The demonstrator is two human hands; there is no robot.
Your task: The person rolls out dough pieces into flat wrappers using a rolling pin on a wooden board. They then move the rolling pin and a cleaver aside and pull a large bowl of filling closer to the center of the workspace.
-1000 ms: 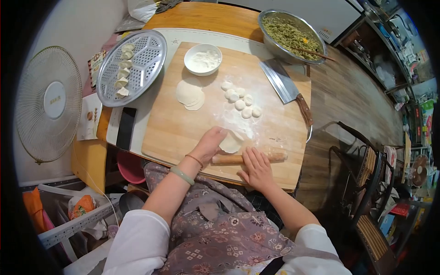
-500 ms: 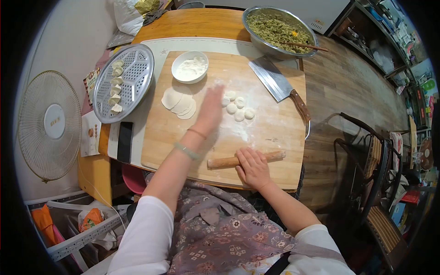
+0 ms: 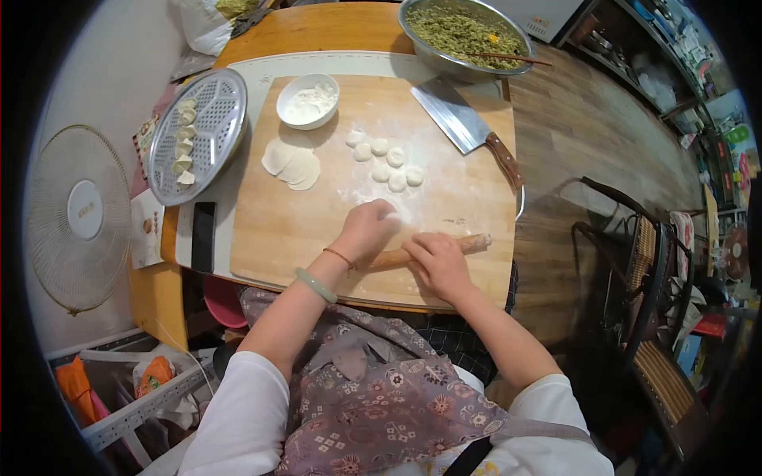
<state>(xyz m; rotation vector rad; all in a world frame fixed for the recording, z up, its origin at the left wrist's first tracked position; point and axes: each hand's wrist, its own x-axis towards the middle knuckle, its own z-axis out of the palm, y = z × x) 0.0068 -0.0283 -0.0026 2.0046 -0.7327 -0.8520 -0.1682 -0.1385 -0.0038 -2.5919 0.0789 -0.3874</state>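
My right hand is closed over a wooden rolling pin near the front of the floury wooden board. Beside it, my left hand has its fingers curled together, low over the board at the pin's left part; what they hold, if anything, is hidden against the white flour. Several small flattened dough pieces lie beyond my hands. A stack of thin round dough wrappers sits to their left, below a white bowl of flour.
A cleaver lies at the board's right, handle toward the edge. Behind it stands a metal bowl of green filling with chopsticks across. At left are a perforated steamer tray holding several dumplings, a phone and a fan.
My left hand has come back from beside the dough pieces toward the rolling pin, its fingers now curled. My right hand stays on the pin. The camera view has shifted slightly.
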